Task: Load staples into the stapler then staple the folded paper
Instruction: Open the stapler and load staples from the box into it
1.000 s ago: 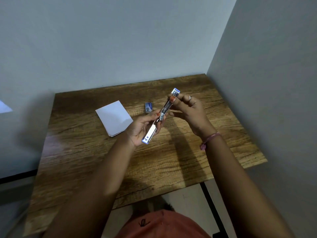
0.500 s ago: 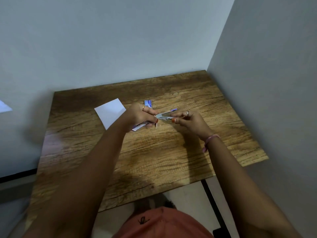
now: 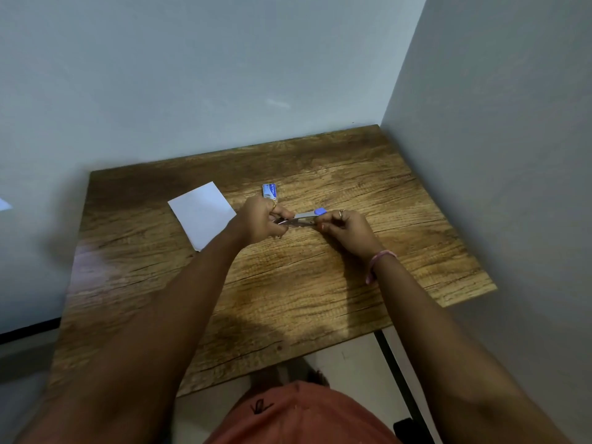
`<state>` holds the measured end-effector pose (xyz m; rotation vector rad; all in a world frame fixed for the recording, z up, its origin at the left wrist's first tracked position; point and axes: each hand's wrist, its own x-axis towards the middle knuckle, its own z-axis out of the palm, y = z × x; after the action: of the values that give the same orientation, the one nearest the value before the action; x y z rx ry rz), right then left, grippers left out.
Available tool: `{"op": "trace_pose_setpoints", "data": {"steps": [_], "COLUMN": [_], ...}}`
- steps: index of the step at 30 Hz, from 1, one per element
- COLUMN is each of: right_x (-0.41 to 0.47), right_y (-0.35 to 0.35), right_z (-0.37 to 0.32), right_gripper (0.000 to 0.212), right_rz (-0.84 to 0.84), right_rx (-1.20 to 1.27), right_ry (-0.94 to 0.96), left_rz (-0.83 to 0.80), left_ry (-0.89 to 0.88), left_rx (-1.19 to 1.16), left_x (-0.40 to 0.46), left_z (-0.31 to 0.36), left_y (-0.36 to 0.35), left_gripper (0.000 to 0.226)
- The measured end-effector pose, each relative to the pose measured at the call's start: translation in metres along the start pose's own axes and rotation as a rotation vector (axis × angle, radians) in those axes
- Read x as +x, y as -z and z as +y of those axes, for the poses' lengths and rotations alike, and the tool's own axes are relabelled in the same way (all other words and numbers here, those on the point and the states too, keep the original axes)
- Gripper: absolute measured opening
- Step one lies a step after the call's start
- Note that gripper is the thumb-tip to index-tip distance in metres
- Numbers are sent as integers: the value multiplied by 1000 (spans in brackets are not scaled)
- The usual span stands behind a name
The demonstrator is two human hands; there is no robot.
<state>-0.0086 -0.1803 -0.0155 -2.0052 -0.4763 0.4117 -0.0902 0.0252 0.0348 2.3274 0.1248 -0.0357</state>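
A small metal stapler [image 3: 304, 218] with a blue tip lies level between my hands, low over the wooden table [image 3: 320, 299]. My left hand [image 3: 261, 219] grips its left end with curled fingers. My right hand [image 3: 347, 230] pinches its right end just below the blue tip. The stapler's top arm looks slightly parted from its base. The folded white paper [image 3: 201, 213] lies flat on the table, left of my left hand. A small blue and white staple box [image 3: 269, 191] sits just beyond my left hand.
The table stands in a corner, with a wall along its far edge and another along its right edge. A black table leg [image 3: 397, 373] shows below the near right edge. My lap in orange cloth [image 3: 298, 415] is at the bottom.
The stapler has swung from a raised, tilted pose down to level, just above the table. Both hands moved forward and lower with it, still holding its two ends.
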Motion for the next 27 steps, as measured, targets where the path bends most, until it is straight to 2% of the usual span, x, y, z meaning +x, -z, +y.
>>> {"op": "trace_pose_setpoints", "data": {"steps": [3,7,12,15,18,23,27], "right_x": [2,2,-4,-6,-4,4,8], "right_y": [1,3,10,11,12,16,21], "right_z": [0,-5,-14,-22,-33,-42,-45], "right_gripper": [16,21,20,20,20,26,20], "right_rz": [-1,17,30,-9,-8,-123,-193], "right_rx": [4,111,371,600,810,661,685], "right_ry": [1,-10,-33,-115,-209,-218,-261], "left_rz": [33,46,1,-84,-214,-388,-465], "left_ry": [19,126,338,412,449,547,531], "left_rx": [-46,-202,-788,-993,-1102,-1232,-1130], "left_x": [0,0,-5,-7,-8,-6,-2], "left_z": [-1,-4,-5,-5,-6,-5,-8], "left_y": [-1,-3,-8,-9,-6,5,18], "left_gripper": [33,28,25,19,26,29,26]}}
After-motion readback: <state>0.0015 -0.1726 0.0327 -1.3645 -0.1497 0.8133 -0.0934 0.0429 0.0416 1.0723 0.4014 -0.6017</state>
